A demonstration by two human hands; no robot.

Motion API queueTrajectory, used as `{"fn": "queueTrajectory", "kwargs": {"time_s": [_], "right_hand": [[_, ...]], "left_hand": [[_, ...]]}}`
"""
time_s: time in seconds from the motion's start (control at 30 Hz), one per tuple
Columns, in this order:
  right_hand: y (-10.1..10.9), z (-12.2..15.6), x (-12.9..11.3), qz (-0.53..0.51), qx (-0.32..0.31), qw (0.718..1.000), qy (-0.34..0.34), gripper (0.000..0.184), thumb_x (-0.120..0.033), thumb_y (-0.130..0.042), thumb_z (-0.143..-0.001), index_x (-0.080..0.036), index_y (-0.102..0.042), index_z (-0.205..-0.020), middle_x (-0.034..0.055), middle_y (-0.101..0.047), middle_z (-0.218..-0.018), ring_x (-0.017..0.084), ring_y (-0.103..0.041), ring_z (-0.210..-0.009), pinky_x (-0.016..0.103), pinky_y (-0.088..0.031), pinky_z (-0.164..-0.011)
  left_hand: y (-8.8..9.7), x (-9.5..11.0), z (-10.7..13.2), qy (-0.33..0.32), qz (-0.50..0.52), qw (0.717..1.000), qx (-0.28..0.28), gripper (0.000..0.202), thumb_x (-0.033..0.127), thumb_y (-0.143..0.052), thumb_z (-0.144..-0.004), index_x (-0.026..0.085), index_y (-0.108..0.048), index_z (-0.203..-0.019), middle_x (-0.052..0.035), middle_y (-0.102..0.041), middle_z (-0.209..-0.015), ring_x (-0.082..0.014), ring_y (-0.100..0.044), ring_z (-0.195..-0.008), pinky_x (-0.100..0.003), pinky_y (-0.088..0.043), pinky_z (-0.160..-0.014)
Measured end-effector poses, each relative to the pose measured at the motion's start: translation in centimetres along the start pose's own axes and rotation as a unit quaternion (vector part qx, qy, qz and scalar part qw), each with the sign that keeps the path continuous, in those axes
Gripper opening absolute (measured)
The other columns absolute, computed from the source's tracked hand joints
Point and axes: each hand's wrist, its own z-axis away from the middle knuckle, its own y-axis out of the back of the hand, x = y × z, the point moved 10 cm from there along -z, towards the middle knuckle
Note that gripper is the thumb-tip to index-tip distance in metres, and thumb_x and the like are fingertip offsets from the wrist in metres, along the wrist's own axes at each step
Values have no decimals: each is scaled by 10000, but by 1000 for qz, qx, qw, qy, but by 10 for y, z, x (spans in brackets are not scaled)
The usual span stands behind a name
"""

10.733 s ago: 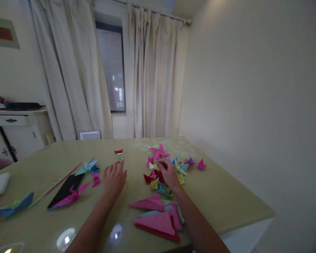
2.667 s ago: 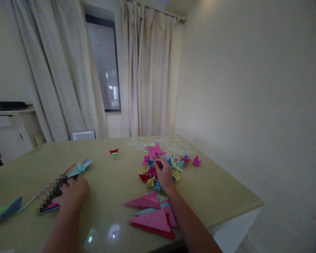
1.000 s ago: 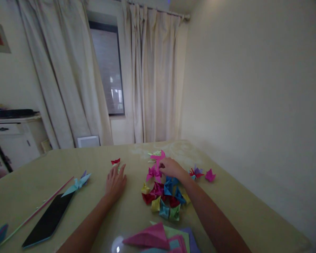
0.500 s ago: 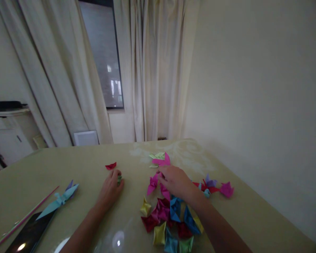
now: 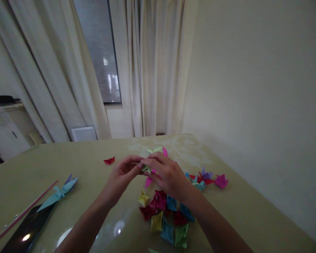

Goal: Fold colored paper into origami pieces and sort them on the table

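Note:
My left hand and my right hand meet above the middle of the table. Between their fingertips is a small light-green folded paper piece, partly covered by the fingers. Both hands pinch it. Just below and behind it show pink paper pieces, largely hidden by my right hand. Nearer to me lies a cluster of shiny folded pieces, among them a dark red one, a yellow one and a green one.
Left of my arms lie a black phone, a pale-blue folded paper piece and a thin pink stick. A small red paper piece lies farther back. Paper cranes sit at right, near the wall.
My left hand has moved right with the green paper piece, up to my right hand. My right hand has shifted slightly and now grips the piece too. The view has tilted down slightly.

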Motion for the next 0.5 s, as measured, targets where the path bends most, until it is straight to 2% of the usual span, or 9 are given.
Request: {"fn": "queueTrajectory", "kwargs": {"time_s": [0.07,0.13,0.2,0.27,0.33,0.4,0.43,0.5], "right_hand": [[8,1,-6,0,20,1000,15,243,-212,-679,-1010,-259,-705,-1247,68,-677,-1160,200,-671,-1062,309,-555,-935],[17,2,-8,-2,31,999,23,128,-227,-649,-1032,-229,-740,-1122,64,-685,-1085,185,-674,-1003,290,-550,-899],[26,4,-7,3,27,999,18,109,-239,-641,-1039,-208,-744,-1028,59,-685,-1037,175,-670,-970,274,-540,-871],[32,6,-3,19,1,1000,0,108,-252,-656,-1034,-201,-737,-983,47,-683,-1000,167,-666,-938,263,-526,-842],[36,10,0,39,-40,998,-17,103,-266,-671,-1027,-204,-730,-970,33,-688,-964,164,-666,-903,258,-514,-809],[42,14,-2,48,-69,996,-24,104,-275,-674,-1027,-212,-727,-962,19,-698,-942,159,-666,-866,257,-503,-786],[46,17,-4,45,-74,996,-25,105,-282,-675,-1027,-217,-726,-961,14,-704,-940,157,-668,-855,257,-499,-777],[55,21,-8,30,-72,996,-31,102,-307,-683,-1024,-229,-729,-976,6,-716,-947,158,-673,-854,259,-496,-773]], "left_hand": [[-9,7,4,-7,-23,999,-31,347,503,-776,-876,196,-749,-1035,-69,-781,-996,-198,-725,-880,-319,-615,-776],[-9,6,3,-13,-72,996,-54,362,534,-707,-922,198,-746,-1053,-67,-774,-949,-184,-711,-807,-317,-603,-745],[5,-5,-6,-29,-150,987,-51,399,568,-597,-974,206,-740,-1065,-71,-768,-961,-195,-706,-829,-341,-595,-783],[35,-25,-20,-51,-258,965,5,427,571,-524,-993,211,-732,-1089,-96,-757,-1088,-241,-697,-1008,-398,-573,-915],[79,-51,-30,-44,-382,915,126,439,532,-527,-968,196,-697,-1194,-150,-693,-1287,-308,-616,-1227,-500,-505,-1057],[122,-86,-32,38,-497,838,224,554,509,-546,-943,143,-622,-1353,-235,-524,-1515,-407,-435,-1438,-634,-385,-1142],[137,-101,-32,69,-534,806,248,629,523,-547,-939,137,-565,-1436,-247,-392,-1623,-448,-344,-1494,-674,-346,-1152],[157,-124,-32,108,-583,762,261,737,536,-548,-935,151,-444,-1555,-242,-212,-1715,-482,-240,-1538,-699,-301,-1163]]}}
